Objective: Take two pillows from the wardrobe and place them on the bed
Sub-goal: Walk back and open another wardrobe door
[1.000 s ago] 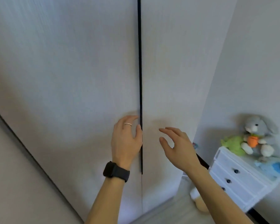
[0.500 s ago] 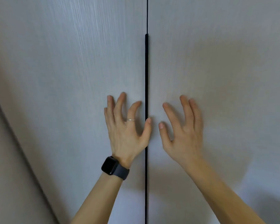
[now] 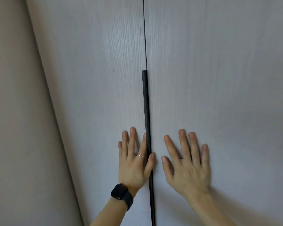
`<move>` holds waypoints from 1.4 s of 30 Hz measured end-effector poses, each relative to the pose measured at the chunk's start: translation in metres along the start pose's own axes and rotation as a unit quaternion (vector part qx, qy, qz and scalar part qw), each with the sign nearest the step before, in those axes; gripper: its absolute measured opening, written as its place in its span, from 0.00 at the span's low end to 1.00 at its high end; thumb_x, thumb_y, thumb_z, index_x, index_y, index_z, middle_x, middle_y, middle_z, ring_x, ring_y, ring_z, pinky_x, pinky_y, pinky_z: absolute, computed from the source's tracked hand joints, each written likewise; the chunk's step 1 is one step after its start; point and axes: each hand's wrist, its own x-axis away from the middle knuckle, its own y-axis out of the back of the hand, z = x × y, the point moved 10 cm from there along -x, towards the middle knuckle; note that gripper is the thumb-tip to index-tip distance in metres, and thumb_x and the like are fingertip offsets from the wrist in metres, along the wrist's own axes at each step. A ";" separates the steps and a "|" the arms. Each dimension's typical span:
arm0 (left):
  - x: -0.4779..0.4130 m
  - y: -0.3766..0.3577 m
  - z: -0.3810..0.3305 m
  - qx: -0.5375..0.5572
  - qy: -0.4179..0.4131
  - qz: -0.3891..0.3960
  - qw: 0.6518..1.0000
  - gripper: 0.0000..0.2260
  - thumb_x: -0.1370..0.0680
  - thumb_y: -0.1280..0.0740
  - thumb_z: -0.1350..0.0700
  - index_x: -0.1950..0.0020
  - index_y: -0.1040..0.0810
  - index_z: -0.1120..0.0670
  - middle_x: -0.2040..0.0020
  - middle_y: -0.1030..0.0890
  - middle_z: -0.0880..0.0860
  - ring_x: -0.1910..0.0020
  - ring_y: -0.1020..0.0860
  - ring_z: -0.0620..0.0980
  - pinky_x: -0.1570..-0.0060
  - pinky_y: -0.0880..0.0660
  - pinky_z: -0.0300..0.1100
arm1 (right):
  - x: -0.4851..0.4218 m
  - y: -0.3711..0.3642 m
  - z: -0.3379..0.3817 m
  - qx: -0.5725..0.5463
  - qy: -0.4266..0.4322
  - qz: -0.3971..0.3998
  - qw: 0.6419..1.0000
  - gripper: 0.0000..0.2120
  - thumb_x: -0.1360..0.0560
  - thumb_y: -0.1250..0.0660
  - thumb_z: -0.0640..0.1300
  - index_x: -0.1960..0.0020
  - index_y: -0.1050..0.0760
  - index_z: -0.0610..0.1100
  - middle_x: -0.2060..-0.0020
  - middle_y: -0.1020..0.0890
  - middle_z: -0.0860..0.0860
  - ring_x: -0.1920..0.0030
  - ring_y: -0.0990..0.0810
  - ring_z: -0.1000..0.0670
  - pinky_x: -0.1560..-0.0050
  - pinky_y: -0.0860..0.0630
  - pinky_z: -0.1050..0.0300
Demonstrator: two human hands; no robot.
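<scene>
Two pale wood-grain wardrobe doors fill the view, both closed: the left door [image 3: 96, 79] and the right door [image 3: 219, 79]. A long black handle strip [image 3: 145, 111] runs down the seam between them. My left hand [image 3: 134, 162], with a ring and a black watch, lies flat on the left door, its thumb resting against the strip. My right hand [image 3: 186, 163] is pressed flat on the right door with fingers spread. No pillows or bed are in view.
A beige wall or side panel [image 3: 20, 128] runs along the left of the wardrobe.
My view swung left and up, so the dresser and toys left the frame. Both hands went from half-curled near the seam to flat and spread on the doors.
</scene>
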 end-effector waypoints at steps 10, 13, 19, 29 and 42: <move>0.005 0.026 -0.003 -0.023 0.020 0.006 1.000 0.27 0.21 0.36 0.44 0.23 0.34 0.48 0.19 0.40 0.56 0.20 0.45 0.60 0.36 0.29 0.67 | 0.001 -0.001 -0.002 -0.030 0.001 -0.024 0.999 0.32 0.21 0.41 0.60 0.19 0.42 0.55 0.18 0.44 0.47 0.19 0.45 0.45 0.20 0.54 0.42; 0.009 0.038 -0.004 -0.014 0.012 0.007 1.000 0.26 0.20 0.36 0.45 0.23 0.34 0.49 0.19 0.40 0.55 0.20 0.44 0.59 0.38 0.24 0.60 | -0.001 0.001 -0.001 -0.038 -0.004 -0.028 0.999 0.32 0.21 0.41 0.59 0.19 0.42 0.55 0.18 0.44 0.47 0.19 0.46 0.45 0.20 0.54 0.42; 0.025 0.091 -0.005 0.006 -0.005 0.006 1.000 0.25 0.22 0.32 0.47 0.25 0.28 0.49 0.19 0.43 0.53 0.20 0.41 0.54 0.36 0.24 0.56 | -0.002 0.005 -0.005 -0.076 0.000 0.015 0.997 0.32 0.19 0.43 0.58 0.18 0.46 0.55 0.18 0.47 0.48 0.18 0.48 0.45 0.20 0.55 0.42; 0.085 0.205 0.027 -0.019 0.058 0.060 0.996 0.26 0.17 0.44 0.39 0.20 0.44 0.39 0.20 0.39 0.43 0.23 0.36 0.42 0.30 0.36 0.33 | 0.065 0.064 0.131 -0.643 -0.082 0.290 0.704 0.23 0.19 0.42 0.64 0.25 0.34 0.64 0.24 0.36 0.66 0.23 0.41 0.63 0.23 0.38 0.56; 0.130 0.362 0.064 -0.099 0.221 -0.089 0.966 0.24 0.22 0.30 0.52 0.26 0.29 0.46 0.45 0.16 0.43 0.47 0.17 0.44 0.47 0.20 0.43 | 0.080 0.134 0.312 -0.687 0.041 0.253 0.680 0.32 0.20 0.40 0.65 0.20 0.48 0.61 0.20 0.39 0.53 0.21 0.41 0.52 0.27 0.43 0.61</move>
